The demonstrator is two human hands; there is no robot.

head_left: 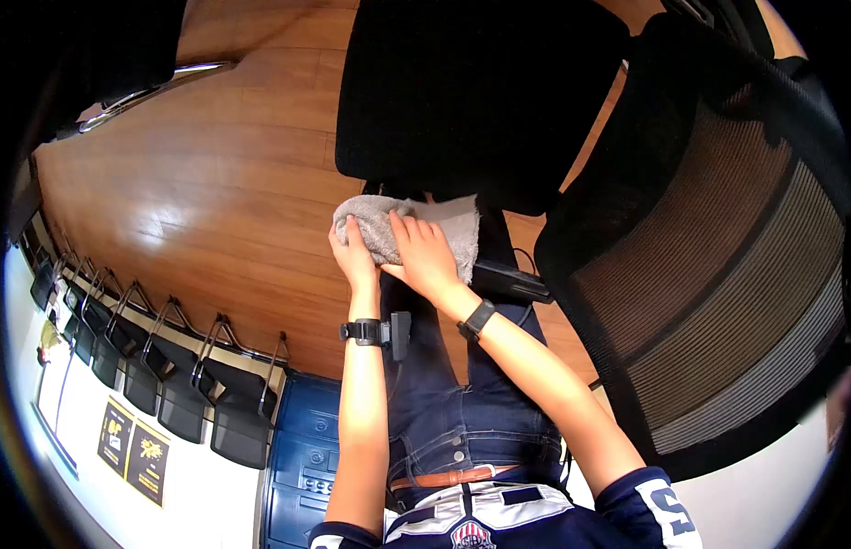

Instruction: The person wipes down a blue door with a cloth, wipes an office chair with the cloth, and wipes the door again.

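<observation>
A grey-beige cloth [457, 229], bunched at its left end and flatter at its right, lies in front of the body at the near edge of a black chair seat [471, 101]. Wrapped round the bunched left end is my left hand [354, 254], its thumb on top. My right hand [424, 256] presses on the middle of the cloth from above, fingers close together. Both wrists wear black bands. What lies under the cloth is hidden.
The chair's mesh backrest [718, 274] stands at the right, beside a black armrest [512, 280]. Several black chairs [183, 403] line the wall at the lower left, near a blue cabinet [302, 448]. Wooden floor [215, 183] spreads on the left.
</observation>
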